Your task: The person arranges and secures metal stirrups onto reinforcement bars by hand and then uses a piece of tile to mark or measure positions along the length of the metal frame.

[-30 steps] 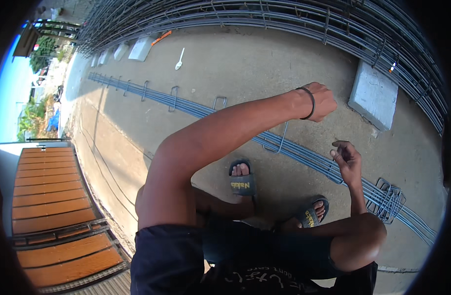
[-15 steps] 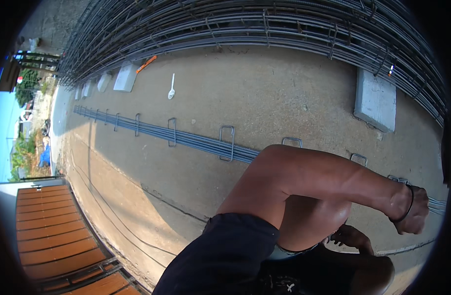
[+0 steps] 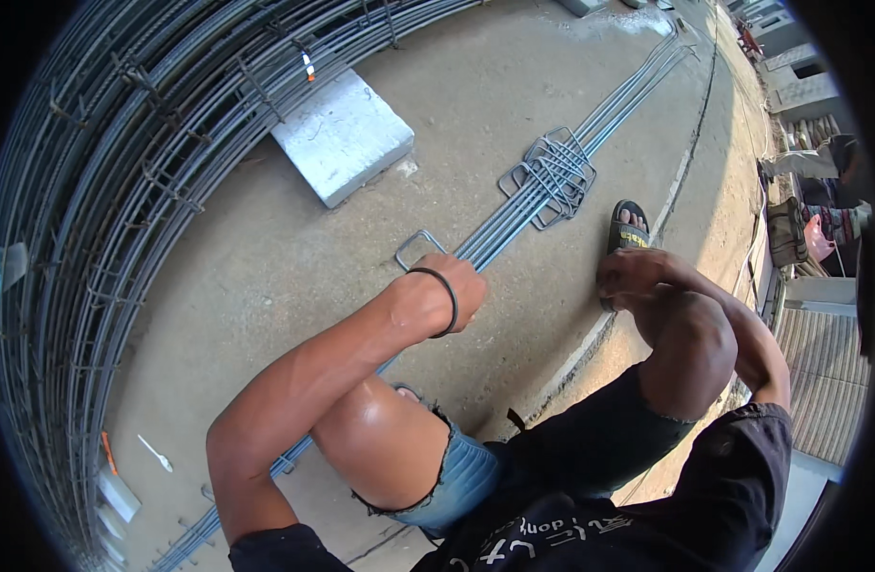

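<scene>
A bundle of long steel rebar (image 3: 514, 214) runs diagonally over the concrete in front of me. My left hand (image 3: 453, 291), a black band at its wrist, is closed over the near part of the bundle; its fingertips are hidden, so what they grip cannot be told. Just beyond it, a bent steel stirrup (image 3: 418, 250) stands around the bars. Farther along, a cluster of stirrups (image 3: 556, 179) is bunched together on the rebar. My right hand (image 3: 630, 275) hangs before my right shin, above the black sandal (image 3: 628, 224), fingers curled and their inner side out of sight.
Tied rebar cages (image 3: 161, 143) are stacked along the left, beside a pale concrete block (image 3: 347, 138). A white spoon (image 3: 157, 454) and an orange strip (image 3: 109, 453) lie at the lower left. A floor joint (image 3: 685, 162) crosses the right; bags (image 3: 788, 234) stand beyond it.
My view has swung to the right along the bundle, bringing the bunched stirrups and both hands into fuller sight. My left hand stays closed at the rebar.
</scene>
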The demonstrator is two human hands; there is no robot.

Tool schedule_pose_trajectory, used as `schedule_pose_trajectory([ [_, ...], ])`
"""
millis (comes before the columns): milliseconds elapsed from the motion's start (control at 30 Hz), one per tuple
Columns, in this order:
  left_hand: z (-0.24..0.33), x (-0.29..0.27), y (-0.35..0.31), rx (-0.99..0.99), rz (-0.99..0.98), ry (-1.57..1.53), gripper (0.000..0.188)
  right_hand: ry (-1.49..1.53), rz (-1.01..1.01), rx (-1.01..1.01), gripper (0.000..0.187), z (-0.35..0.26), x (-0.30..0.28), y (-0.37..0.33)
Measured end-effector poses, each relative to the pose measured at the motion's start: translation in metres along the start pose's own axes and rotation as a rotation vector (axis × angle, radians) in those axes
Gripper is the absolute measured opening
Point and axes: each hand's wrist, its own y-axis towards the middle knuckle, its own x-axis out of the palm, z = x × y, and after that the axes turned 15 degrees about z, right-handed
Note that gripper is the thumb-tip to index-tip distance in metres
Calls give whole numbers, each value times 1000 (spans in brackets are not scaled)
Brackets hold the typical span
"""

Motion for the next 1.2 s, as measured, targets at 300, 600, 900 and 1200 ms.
schedule_pose_trajectory([
  [300,-48,16,-32,-400,-34,-175,39,-357,809,-145,82,58,-73,165],
  [600,-23,-35,40,-840,268,-467,31,17,724,-46,113,117,-110,182],
  [900,17,94,247,-1102,677,-748,30,375,333,-94,79,115,-110,200],
  [1200,35,134,335,-1581,1441,-1174,19,434,330,-315,67,118,-104,202],
])
